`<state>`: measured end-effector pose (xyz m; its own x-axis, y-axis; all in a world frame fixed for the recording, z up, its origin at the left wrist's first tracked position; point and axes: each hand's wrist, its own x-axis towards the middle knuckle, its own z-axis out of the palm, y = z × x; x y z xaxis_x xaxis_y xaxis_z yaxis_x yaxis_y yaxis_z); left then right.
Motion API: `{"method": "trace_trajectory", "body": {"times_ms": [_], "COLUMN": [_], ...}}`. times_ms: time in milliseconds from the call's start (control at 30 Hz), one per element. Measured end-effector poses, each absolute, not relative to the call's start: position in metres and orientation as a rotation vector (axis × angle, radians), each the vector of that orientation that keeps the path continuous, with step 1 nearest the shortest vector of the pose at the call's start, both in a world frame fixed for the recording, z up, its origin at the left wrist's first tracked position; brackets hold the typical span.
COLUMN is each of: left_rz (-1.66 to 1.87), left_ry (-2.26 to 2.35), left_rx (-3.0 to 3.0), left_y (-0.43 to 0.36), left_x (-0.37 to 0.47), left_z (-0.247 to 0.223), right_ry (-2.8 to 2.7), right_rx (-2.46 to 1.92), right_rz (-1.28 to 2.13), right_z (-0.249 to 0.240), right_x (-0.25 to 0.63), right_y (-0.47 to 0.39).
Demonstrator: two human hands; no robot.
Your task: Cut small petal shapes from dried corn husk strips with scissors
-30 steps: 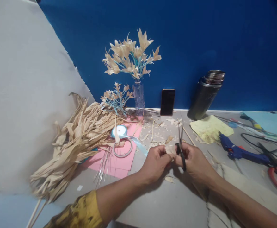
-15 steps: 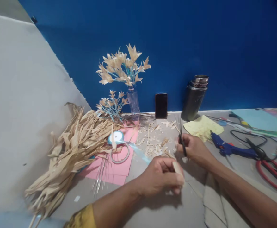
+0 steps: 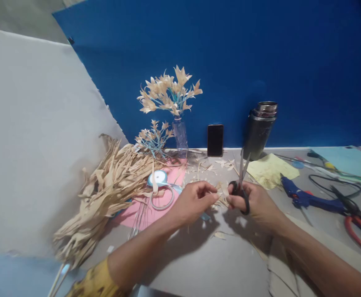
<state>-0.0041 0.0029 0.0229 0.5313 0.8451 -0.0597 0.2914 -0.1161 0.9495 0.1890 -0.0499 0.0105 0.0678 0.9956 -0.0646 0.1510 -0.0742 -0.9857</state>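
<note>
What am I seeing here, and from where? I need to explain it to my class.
There is no machine: a person works bare-handed, pictured from a camera worn on the head, looking forward and down. The right hand holds black-handled scissors, blades apart. Near the left hand, a pale scrap shows; what grips it is unclear. On the table lie dried husks, a ribbon spool and a blue glue gun. Behind stand a clear bottle of pale flowers, a phone and an uncapped flask.

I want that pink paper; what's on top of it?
On the pink paper: a ribbon spool, grey ring and silver wires. Dried husks and the left forearm hide parts; anything there cannot be seen.
</note>
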Motion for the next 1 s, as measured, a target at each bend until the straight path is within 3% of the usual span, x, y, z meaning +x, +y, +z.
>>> {"method": "trace_trajectory", "body": {"times_ms": [333,800,1000], "left_rz": [0.9,0.805,0.646], "left_ry": [0.89,0.986,0.933], "left_rx": [1.375,1.884,1.679], "left_y": [0.008,0.01,0.017], "left_x": [0.023,0.012,0.008], "left_z": [-0.006,-0.012,-0.01], "right_ry": [-1.252,-1.245,-1.556], "right_rx": [-1.475,-1.62,-1.6], "right_rz": [1.028,0.959,0.785], "right_z": [0.009,0.004,-0.001], "right_x": [0.179,0.18,0.184], "right_y": [-0.05,-0.046,-0.049]}}
